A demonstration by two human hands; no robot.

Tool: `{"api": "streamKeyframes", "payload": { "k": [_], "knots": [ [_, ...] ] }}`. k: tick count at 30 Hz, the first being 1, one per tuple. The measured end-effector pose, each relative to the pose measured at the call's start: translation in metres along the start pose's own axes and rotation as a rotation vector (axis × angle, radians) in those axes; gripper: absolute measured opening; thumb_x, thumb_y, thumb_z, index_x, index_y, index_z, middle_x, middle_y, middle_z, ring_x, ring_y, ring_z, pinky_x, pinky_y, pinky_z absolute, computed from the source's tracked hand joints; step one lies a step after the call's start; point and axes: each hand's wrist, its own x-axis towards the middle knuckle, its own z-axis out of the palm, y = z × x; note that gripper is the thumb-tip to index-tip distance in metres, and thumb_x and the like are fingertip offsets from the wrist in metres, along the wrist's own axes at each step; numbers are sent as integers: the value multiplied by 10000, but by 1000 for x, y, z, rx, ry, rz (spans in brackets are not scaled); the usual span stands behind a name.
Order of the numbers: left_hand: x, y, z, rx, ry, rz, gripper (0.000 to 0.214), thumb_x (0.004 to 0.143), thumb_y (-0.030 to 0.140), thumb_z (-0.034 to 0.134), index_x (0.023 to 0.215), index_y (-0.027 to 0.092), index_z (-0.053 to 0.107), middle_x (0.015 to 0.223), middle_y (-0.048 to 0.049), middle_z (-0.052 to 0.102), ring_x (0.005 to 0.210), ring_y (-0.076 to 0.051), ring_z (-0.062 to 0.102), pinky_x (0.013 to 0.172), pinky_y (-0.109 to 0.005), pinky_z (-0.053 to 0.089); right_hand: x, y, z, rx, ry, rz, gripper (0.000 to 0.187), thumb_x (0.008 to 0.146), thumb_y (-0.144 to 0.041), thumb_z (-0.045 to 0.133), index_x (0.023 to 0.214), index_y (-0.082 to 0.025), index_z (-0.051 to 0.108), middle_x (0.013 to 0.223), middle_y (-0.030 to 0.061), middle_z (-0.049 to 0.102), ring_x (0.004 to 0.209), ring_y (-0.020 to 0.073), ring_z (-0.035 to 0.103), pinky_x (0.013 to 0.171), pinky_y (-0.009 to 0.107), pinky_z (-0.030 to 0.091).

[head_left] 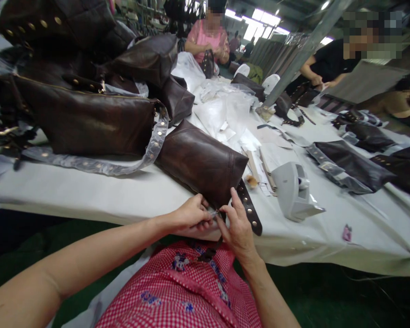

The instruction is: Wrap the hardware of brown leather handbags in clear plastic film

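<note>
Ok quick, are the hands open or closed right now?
Left hand: closed, pinching a small clear piece.
Right hand: fingers partly curled beside it; grip can't be told.

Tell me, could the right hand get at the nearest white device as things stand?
Probably yes: only the dark studded strap seems to lie between the right hand and the nearest white device, though that hand is busy by the brown bag.
</note>
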Motion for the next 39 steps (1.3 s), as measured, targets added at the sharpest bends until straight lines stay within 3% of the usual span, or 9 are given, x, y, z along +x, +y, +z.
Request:
{"api": "streamKeyframes", "payload": {
  "k": [5,11,14,21,26,31,34,37,39],
  "knots": [
    [-1,-8,5,-82,49,-26,265,710,31,601,859,170,431,518,19,620,430,-125,575,432,-208,455,-1,-5,4,-16,30,-6,121,870,-124,529,904,-185,628,1578,97,190,1404,308,295,1078,485,398],
    [0,-2,6,-204,-84,-163,99,737,55,592,734,120,517,487,-4,575,394,-91,532,427,-187,434,-2,-4,9,71,35,26,159,869,-126,520,824,-189,659,1588,45,163,1410,313,279,1086,501,387],
    [-2,-1,8,-212,-44,-165,93,730,50,582,792,113,551,528,-5,596,434,-97,558,466,-205,474,-4,-3,10,105,40,55,155,870,-137,526,825,-191,664,1583,53,183,1407,310,287,1084,504,384],
    [-8,-17,13,117,85,164,209,791,153,503,962,144,623,569,25,595,513,-130,591,474,-218,489,-3,-3,13,144,70,67,131,874,-138,522,841,-188,638,1567,82,233,1408,288,292,1093,485,368],
    [-13,-19,11,423,126,388,285,809,175,464,1023,148,650,589,14,616,544,-137,609,542,-217,486,-2,0,11,148,108,109,205,865,-173,551,1067,-190,587,1523,140,322,1367,263,378,1082,461,391],
    [-14,-19,10,546,145,476,206,810,173,452,854,156,653,598,5,610,551,-130,584,554,-212,457,1,0,8,67,82,41,179,858,-155,555,963,-218,684,1575,50,212,1384,290,342,1087,469,391],
    [-11,-22,10,462,130,418,187,813,194,460,889,164,629,600,12,603,549,-133,588,544,-215,459,2,-2,11,74,112,26,178,863,-145,541,861,-211,706,1581,15,193,1389,295,329,1102,496,370],
    [-7,-22,9,326,125,256,219,832,234,457,1013,171,564,574,39,574,474,-133,561,480,-220,440,2,-2,14,76,129,14,191,867,-135,532,795,-198,698,1580,9,198,1387,299,328,1105,519,359],
    [-6,-19,9,384,149,231,166,839,236,448,955,174,549,604,33,575,482,-129,545,504,-232,441,2,-2,15,67,123,2,184,869,-132,533,808,-196,695,1582,14,191,1391,304,317,1108,527,350]
  ]
}}
